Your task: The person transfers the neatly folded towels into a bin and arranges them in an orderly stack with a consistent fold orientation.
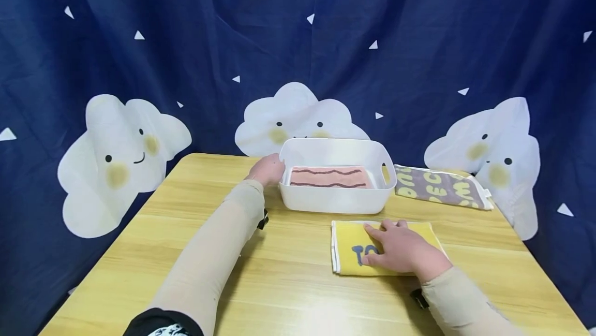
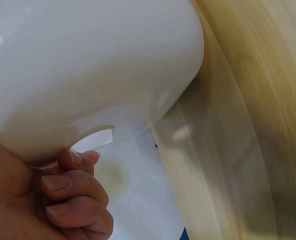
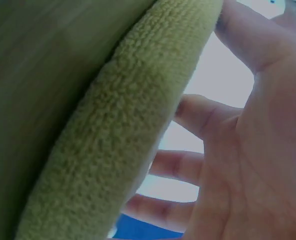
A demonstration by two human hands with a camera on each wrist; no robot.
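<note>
Letters (image 1: pixel 358 254) in dark blue mark the folded yellow towel (image 1: pixel 348 239) lying on the wooden table (image 1: pixel 279 279), in front of the bin: a T reads clearly, then a rounded letter partly covered by fingers. The right hand (image 1: pixel 402 248) rests on this towel, palm down, its fingers spread and gripping nothing. The left hand (image 1: pixel 267 170) grips the left end of the white bin (image 1: pixel 332 202), fingers curled at the rim beside a handle opening. Inside the bin lies a pink towel (image 1: pixel 331 177) with dark wavy stripes. Just beside the bin's right end, a grey-purple towel (image 1: pixel 435 187) carries rows of yellow capitals; E and C can be made out. Its white tag (image 1: pixel 487 193) is too small to read. Behind hangs a blue curtain (image 1: pixel 209 41) with smiling clouds.
</note>
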